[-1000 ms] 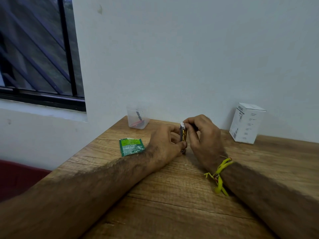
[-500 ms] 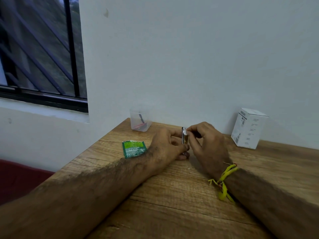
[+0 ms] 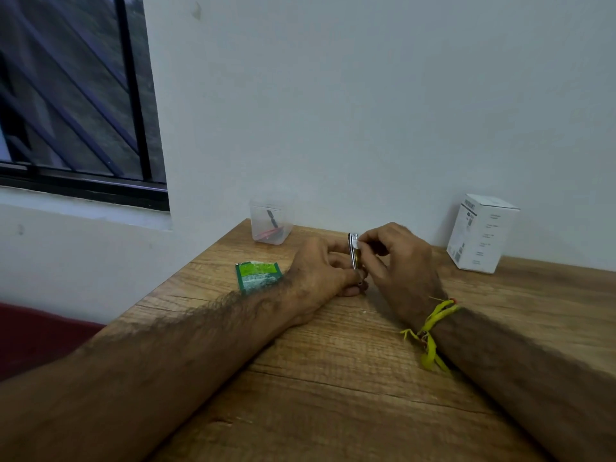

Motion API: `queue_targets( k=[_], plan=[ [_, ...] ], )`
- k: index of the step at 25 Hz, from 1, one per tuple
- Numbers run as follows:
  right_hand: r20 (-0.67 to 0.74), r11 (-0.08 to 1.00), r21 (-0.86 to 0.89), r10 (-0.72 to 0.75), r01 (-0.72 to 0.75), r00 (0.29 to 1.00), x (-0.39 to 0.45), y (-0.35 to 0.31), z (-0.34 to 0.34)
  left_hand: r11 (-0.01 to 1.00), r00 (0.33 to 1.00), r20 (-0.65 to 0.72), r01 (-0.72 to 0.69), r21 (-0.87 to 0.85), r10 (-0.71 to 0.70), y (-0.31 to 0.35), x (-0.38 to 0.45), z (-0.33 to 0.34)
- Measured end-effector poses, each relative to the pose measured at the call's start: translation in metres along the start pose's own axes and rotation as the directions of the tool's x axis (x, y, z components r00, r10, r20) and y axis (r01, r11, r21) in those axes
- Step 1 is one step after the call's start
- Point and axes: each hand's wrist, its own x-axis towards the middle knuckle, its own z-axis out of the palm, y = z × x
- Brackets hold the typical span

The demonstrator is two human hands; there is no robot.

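Head view. A slim metal tool (image 3: 354, 253) is standing upright on the table (image 3: 333, 388), to the left of the white box (image 3: 480, 235) and slightly nearer the camera than it. The tool is showing a narrow silver edge, a brass-coloured middle section and a dark lower tip; its exact type cannot be told.

The left hand (image 3: 320, 275) is lying on the table on the far side of the tool from the box, its fingers curling round the tool's lower end. The right hand (image 3: 403, 261), between tool and box, is pinching the tool's top between thumb and fingertips, the remaining fingers bending inward. A yellow thread band (image 3: 433, 328) is hanging at the right wrist.

A clear plastic cup (image 3: 271, 223) is standing well left of the box, by the same wall. A green packet (image 3: 258, 273) is lying left of the box too, nearer the camera than the cup.
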Motion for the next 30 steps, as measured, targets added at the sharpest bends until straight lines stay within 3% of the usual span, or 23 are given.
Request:
queue_targets(
  k=[7,11,30],
  plan=[
    [0.064,0.999,-0.034,-0.003,0.005,0.998,-0.0021,0.0044,0.0014,1.000,0.999,-0.033,0.009,0.015,-0.009,0.0001,-0.0015,0.0012],
    [0.018,1.000,-0.018,0.000,0.000,1.000,-0.0005,0.0061,0.0002,0.999,0.999,-0.049,0.006,0.045,-0.004,0.0001,-0.0008,0.0009],
    [0.072,1.000,0.026,-0.017,0.015,0.997,-0.0018,0.0042,-0.0015,0.998,1.000,-0.022,0.005,0.060,-0.004,0.0032,-0.0055,0.0001]
  ],
)
